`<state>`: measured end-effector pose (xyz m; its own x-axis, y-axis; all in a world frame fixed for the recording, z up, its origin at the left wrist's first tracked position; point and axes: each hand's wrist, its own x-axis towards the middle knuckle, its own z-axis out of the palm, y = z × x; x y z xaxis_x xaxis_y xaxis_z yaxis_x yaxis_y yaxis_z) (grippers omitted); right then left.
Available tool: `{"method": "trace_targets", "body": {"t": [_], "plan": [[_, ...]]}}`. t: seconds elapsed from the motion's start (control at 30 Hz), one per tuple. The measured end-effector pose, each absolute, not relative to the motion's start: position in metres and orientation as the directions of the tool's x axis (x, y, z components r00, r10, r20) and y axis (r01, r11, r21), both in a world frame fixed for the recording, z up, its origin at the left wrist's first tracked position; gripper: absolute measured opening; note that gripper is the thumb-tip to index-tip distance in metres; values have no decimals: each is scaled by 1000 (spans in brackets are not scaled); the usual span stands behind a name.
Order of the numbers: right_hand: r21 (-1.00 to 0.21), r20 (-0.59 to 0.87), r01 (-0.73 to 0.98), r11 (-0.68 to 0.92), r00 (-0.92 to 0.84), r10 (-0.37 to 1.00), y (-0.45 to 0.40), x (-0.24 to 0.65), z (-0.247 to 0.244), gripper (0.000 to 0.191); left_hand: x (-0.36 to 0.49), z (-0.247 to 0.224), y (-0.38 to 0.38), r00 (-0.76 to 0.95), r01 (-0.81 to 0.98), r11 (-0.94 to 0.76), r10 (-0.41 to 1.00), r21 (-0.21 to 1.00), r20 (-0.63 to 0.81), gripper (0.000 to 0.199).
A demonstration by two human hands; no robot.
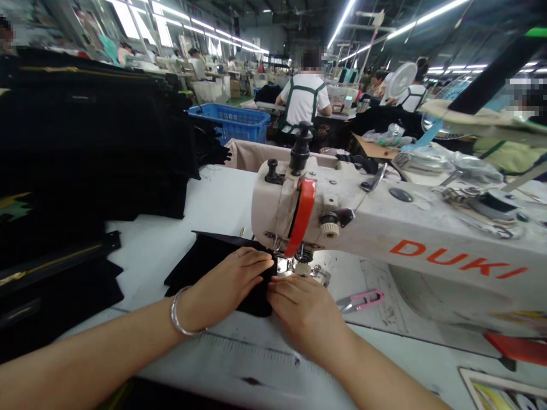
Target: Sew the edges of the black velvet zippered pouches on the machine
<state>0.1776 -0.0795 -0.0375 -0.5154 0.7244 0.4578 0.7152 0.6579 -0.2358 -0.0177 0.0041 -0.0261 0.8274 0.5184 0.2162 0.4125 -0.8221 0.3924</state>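
A black fabric piece (203, 259) lies on the white sewing table, its right edge beside the presser foot (302, 269) of a sewing machine (359, 210). My left hand (226, 282), with a silver bracelet at the wrist, presses onto this piece, fingers together and tips at its edge near the needle area. Just below, my right hand (305, 310) has its bent fingers closed on the same edge, the thumb mostly hidden. Pink-handled thread snips (362, 300) rest on the table to the right of that hand.
Black fabric pieces with gold zippers (85, 148) are stacked high at the left. Behind the machine stand a blue plastic crate (243, 122) and a cloth-lined bin (241, 155). A measuring scale (256, 347) runs along the table's front. Other people work farther back.
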Motion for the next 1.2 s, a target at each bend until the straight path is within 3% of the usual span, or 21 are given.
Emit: {"method": "trace_targets", "body": {"t": [0.47,0.53,0.6,0.67,0.77,0.83,0.97,1.07,1.2], "plan": [[-283,434,711,643,-503,747,-79,175,-38,22,-20,-30,6,857,395,-859,472,327,205,35],[-295,384,714,635,-520,763,-80,181,-30,21,-26,-30,2,849,404,-848,487,344,204,41],[-331,281,714,617,-549,787,-83,192,-15,23,-34,-29,-4,855,397,-846,482,356,192,60],[-379,154,723,577,-566,810,-86,209,1,34,-42,-29,-11,876,375,-864,449,335,177,70],[-388,65,777,496,-514,856,-85,229,11,45,-48,-28,-19,891,351,-889,413,293,188,39],[-362,105,820,444,-437,893,-77,233,4,33,-47,-28,-21,888,345,-895,409,283,210,31],[-269,317,884,383,-294,902,-65,223,-22,8,-40,-28,-21,872,348,-897,416,273,256,33],[-198,355,841,503,-417,837,-71,212,-27,5,-35,-27,-20,851,372,-878,452,300,267,28],[-214,368,705,676,-583,725,-86,200,-25,14,-34,-25,-20,790,380,-852,501,359,353,26]]}}
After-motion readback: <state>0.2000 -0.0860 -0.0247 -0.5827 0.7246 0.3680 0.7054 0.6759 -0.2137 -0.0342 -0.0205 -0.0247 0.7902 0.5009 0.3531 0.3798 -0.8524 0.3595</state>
